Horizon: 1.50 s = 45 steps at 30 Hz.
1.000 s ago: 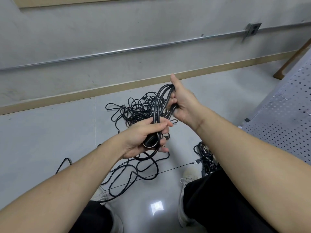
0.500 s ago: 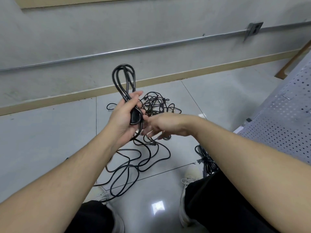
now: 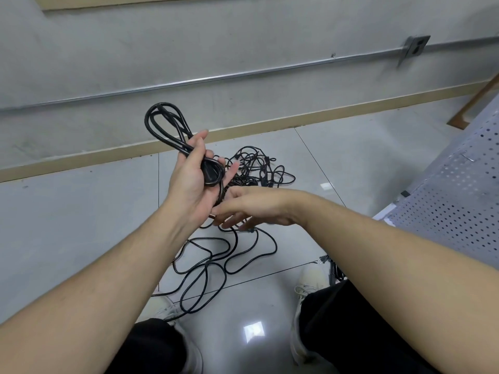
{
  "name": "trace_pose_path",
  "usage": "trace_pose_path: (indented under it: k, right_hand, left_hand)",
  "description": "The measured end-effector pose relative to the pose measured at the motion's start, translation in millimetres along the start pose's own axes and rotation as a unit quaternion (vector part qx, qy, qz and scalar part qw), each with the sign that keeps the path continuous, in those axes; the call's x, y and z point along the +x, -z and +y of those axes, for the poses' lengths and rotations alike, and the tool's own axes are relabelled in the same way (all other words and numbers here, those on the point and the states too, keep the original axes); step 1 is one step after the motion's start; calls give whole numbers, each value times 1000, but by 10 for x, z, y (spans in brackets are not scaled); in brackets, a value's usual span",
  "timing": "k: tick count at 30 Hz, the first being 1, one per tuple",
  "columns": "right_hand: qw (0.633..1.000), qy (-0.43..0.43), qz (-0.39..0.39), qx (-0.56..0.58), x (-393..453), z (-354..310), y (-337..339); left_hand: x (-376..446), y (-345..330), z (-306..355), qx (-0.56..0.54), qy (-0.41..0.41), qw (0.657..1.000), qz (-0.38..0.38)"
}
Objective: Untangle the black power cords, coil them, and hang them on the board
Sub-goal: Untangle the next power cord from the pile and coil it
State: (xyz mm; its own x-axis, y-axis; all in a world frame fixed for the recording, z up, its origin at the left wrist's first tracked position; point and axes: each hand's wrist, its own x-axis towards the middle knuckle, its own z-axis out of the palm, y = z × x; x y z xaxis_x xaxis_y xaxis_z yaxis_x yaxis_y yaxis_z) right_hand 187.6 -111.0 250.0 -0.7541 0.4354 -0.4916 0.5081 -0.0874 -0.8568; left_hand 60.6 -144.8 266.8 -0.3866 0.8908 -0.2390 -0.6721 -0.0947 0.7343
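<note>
The person stands over a tangled heap of black power cords on the tiled floor, and everything here sits in relation to that heap. Raised above its near-left edge, the left hand holds a half-made coil: several long loops stick up past the fingertips toward the wall, and the gathered strands cross the palm, thumb pressed over them, the other fingers only loosely bent around. Just below that hand, between it and the heap, the right hand reaches across with fingers relaxed and spread; whether it is touching a strand I cannot tell, but it is not clenched on anything visible. From the coil a loose tail drops and wanders in wide bends over the floor on the near side of the heap, toward the person's shoes. The pegboard stands well to the right of the heap.

I judge this to be mid-coiling of one cord. The next move calls for the right hand to catch the hanging tail, draw up a fresh length and lay another loop into the left palm, watching that it doesn't drag the heap along
</note>
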Motion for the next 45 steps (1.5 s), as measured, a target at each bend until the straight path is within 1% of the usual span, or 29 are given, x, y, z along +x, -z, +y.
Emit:
trace_pose_path:
  k: [3,8,10,12,16,18,20,23,25,27,28,29,30,31,33,34,35,37,38,40,41,42,43,45]
  right_hand:
    - [1000,-10,-8,8,24,38,21]
    - [996,19,8,83,41,15,25]
    - [995,27,4,96,27,-18,40]
    - [995,13,-8,104,0,-40,53]
    - [996,16,21,90,-34,-20,114]
    - [998,27,49,8,-21,10,145]
    - [993,39,76,-84,-43,11,160]
    - [985,61,89,-132,-82,1,187]
    - [982,90,100,-135,-99,-19,207]
    - [983,117,101,-96,-128,-36,224]
    - [983,129,108,-70,-141,-27,240]
    - [981,142,124,-45,-153,-10,266]
    - [977,151,149,-22,-170,4,298]
    - [972,152,177,0,-189,11,335]
    - [961,144,232,40,-216,18,403]
    - [955,139,257,54,-218,26,433]
    - [950,131,279,59,-217,36,464]
    - [946,102,306,29,-222,61,517]
    - [950,78,304,0,-227,73,530]
    - [963,38,264,-28,-251,75,534]
    - [972,37,234,-11,-261,72,534]
    - [978,45,203,24,-267,65,543]
    - [981,58,175,67,-272,59,563]
    - [976,95,146,135,-287,53,601]
  left_hand:
    - [-19,-2,1,15,-1,1000,-11]
    - [-32,-38,-4,41,-22,999,3]
    - [-14,-26,27,80,-49,995,32]
    - [38,29,60,146,-85,983,72]
    - [141,169,105,247,-136,949,141]
    - [187,240,118,300,-169,925,159]
    - [220,293,121,360,-204,897,155]
    - [264,390,133,450,-210,857,137]
    - [256,439,133,545,-213,805,92]
    - [246,437,115,628,-203,750,47]
    - [225,406,102,655,-187,731,28]
    - [188,359,85,673,-166,721,9]
    - [142,316,61,677,-141,723,-9]
    - [97,281,29,664,-115,738,-30]
    - [44,237,-41,613,-69,784,-73]
    - [24,216,-65,589,-49,801,-94]
    - [12,202,-75,572,-33,812,-114]
    - [3,189,-64,566,-16,810,-152]
    - [13,202,-59,575,-18,802,-159]
    - [37,245,-63,617,-36,772,-150]
    - [31,254,-63,640,-40,755,-138]
    - [18,247,-62,652,-36,748,-121]
    - [8,234,-61,646,-23,756,-105]
    - [-16,194,-32,584,10,807,-79]
